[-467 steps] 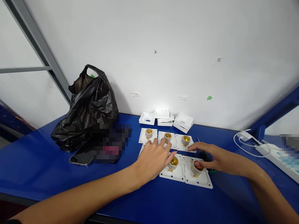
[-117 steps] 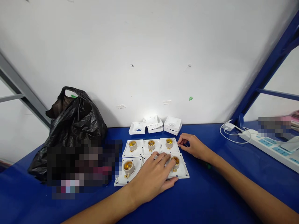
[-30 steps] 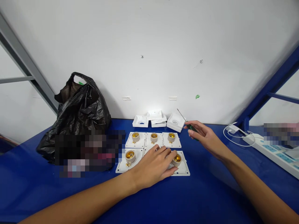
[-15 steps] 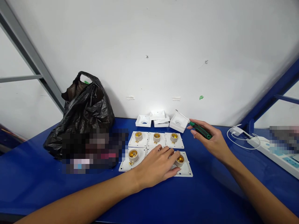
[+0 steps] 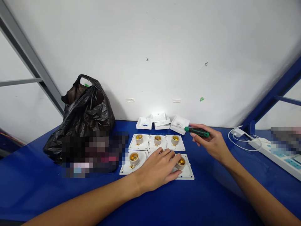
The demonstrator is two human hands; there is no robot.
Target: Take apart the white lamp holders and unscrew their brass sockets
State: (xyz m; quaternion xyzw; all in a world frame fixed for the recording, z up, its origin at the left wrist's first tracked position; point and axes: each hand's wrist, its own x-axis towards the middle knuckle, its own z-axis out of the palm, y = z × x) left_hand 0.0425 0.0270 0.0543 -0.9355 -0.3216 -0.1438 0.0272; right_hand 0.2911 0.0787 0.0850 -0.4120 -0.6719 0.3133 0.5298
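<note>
Green-handled screwdriver [image 5: 197, 131] held over white lamp-holder plates [image 5: 138, 142] on a blue bench [image 5: 70, 194].
Right hand [image 5: 211, 142] closed around the screwdriver handle, raised off the bench near its back edge, handle roughly level and just beside the loose white covers [image 5: 162, 121] at the wall. Left hand [image 5: 156, 171] open and flat, palm down, grasping nothing, covering the front middle plate of a two-by-three block, fingertips against the front right socket [image 5: 181, 162]. Black plastic bag [image 5: 87, 110] toward the back left corner; white power strip [image 5: 277, 150] at the right edge.
</note>
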